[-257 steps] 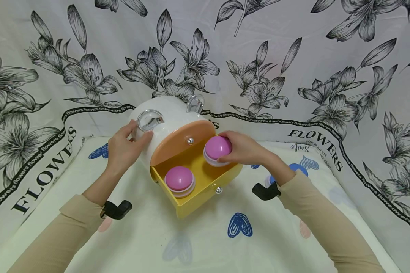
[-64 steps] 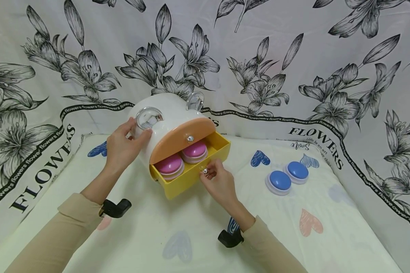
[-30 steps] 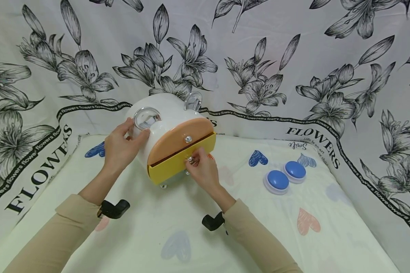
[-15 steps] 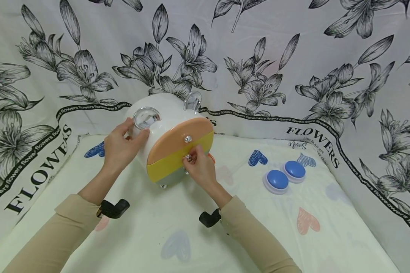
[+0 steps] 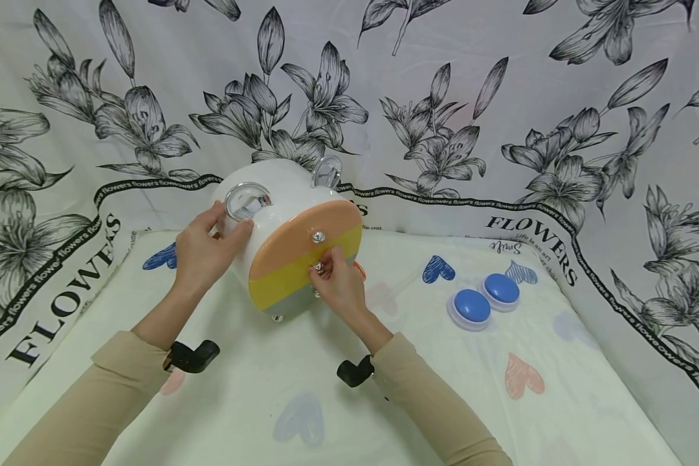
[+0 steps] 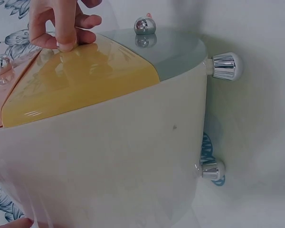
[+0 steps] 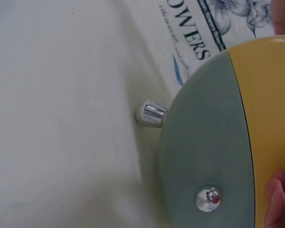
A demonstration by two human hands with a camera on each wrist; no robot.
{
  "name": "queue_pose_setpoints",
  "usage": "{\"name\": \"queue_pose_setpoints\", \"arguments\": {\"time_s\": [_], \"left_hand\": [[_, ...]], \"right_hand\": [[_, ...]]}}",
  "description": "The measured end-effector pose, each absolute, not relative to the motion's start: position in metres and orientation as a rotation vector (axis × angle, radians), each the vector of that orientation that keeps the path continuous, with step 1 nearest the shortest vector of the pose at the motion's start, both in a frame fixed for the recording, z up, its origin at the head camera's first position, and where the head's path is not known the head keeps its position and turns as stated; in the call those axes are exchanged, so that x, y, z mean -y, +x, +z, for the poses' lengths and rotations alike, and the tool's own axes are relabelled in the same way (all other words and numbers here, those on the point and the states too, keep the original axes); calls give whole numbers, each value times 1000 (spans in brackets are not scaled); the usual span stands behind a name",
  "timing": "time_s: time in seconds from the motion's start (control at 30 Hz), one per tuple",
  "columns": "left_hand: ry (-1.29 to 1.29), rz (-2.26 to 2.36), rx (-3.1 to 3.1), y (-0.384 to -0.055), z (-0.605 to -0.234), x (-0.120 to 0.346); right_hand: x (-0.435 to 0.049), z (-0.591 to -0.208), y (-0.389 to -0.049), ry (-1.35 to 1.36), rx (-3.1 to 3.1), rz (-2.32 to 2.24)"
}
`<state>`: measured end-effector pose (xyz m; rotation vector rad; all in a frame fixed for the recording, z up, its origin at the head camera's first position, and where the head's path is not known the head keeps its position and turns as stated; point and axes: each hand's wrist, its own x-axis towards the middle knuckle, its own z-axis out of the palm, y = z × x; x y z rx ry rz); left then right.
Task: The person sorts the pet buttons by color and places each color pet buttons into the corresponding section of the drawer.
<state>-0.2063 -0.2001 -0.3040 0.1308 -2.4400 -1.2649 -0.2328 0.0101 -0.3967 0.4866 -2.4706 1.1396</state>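
A small white rounded drawer cabinet stands tilted in the head view, with clear, silver-rimmed round pieces on top. Its front has an orange drawer, a yellow drawer and a grey-green drawer, all flush. My right hand pinches the silver knob of the yellow drawer between thumb and fingertips. On the cabinet's left side, my left hand rests with thumb and index finger spread below the round piece. Whatever is inside the drawers is hidden.
Two blue-topped round push buttons with pale bases, the nearer button and the farther button, lie at the right on the heart-printed cloth. A flower-printed curtain hangs behind. Short silver feet stick out from the cabinet.
Earlier, my right hand held a pink-topped button in the pulled-out yellow drawer, beside another one. It then pushed the drawer in by its knob, hiding both. My left hand stayed on the cabinet.
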Motion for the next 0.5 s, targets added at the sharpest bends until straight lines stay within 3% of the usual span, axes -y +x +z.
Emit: {"name": "queue_pose_setpoints", "arguments": {"time_s": [0.5], "left_hand": [[124,-1266,2434,-206,-306,202]], "right_hand": [[-16,-396,-227,502,2520,1205]]}}
